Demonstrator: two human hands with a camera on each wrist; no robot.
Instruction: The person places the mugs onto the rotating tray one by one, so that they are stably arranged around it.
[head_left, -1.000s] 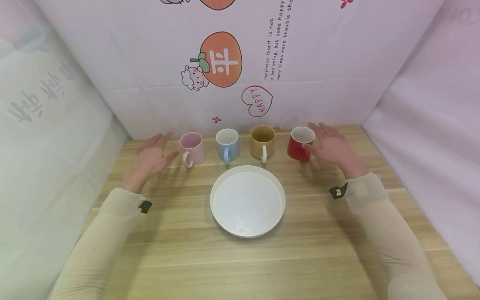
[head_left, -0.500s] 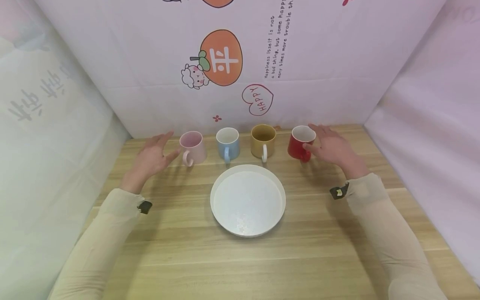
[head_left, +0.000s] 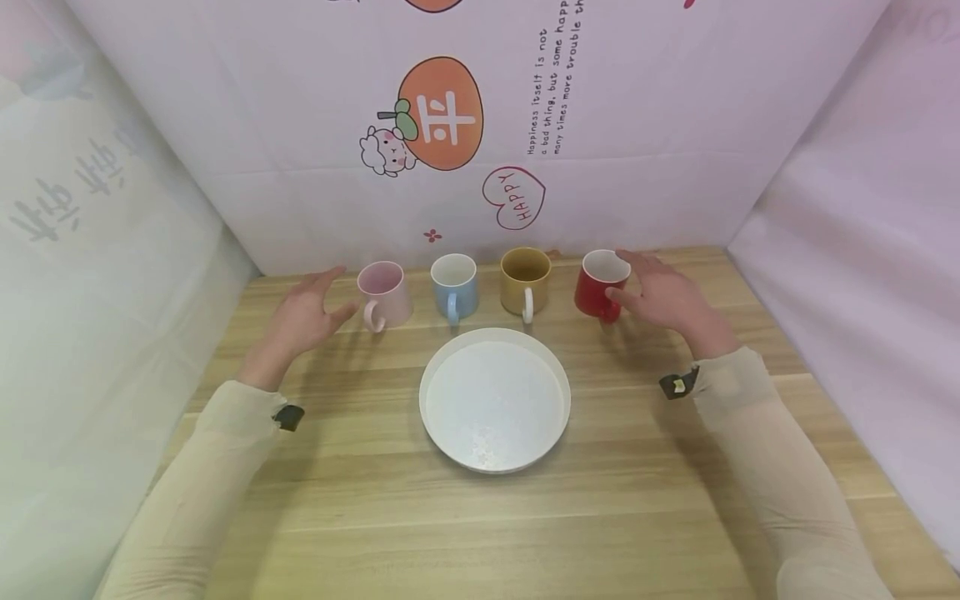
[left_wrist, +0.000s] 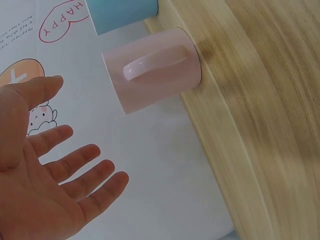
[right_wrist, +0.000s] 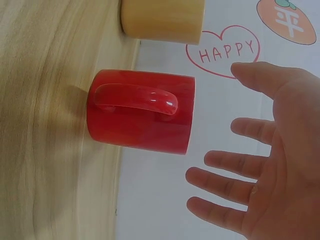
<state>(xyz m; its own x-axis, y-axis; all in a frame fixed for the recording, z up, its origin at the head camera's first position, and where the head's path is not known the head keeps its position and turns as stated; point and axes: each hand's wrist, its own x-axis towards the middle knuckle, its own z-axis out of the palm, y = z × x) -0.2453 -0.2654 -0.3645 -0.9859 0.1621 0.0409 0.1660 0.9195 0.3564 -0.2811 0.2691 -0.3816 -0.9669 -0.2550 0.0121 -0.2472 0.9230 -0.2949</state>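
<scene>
My left hand [head_left: 302,318] is spread beside the pink mug [head_left: 386,296], on its left; the left wrist view shows a gap between the fingers and the mug [left_wrist: 155,72]. My right hand [head_left: 663,293] hovers at the right of the red mug [head_left: 595,287], covering part of it in the head view. In the right wrist view that red mug [right_wrist: 140,112] stands apart from the fingers, which are extended and hold nothing. Between them stand a light blue mug [head_left: 462,298] and a mustard-yellow mug [head_left: 516,293] with a white handle. All the mugs are upright, handles toward me.
A round white tray [head_left: 495,408] lies on the wooden table [head_left: 495,533] in front of the mugs. White printed cloth [head_left: 637,125] rises directly behind the row, and more white cloth hangs at the left [head_left: 97,292] and right.
Both hands stay nearly still beside the outer mugs. The mugs and tray keep their places; the head view shifts only slightly.
</scene>
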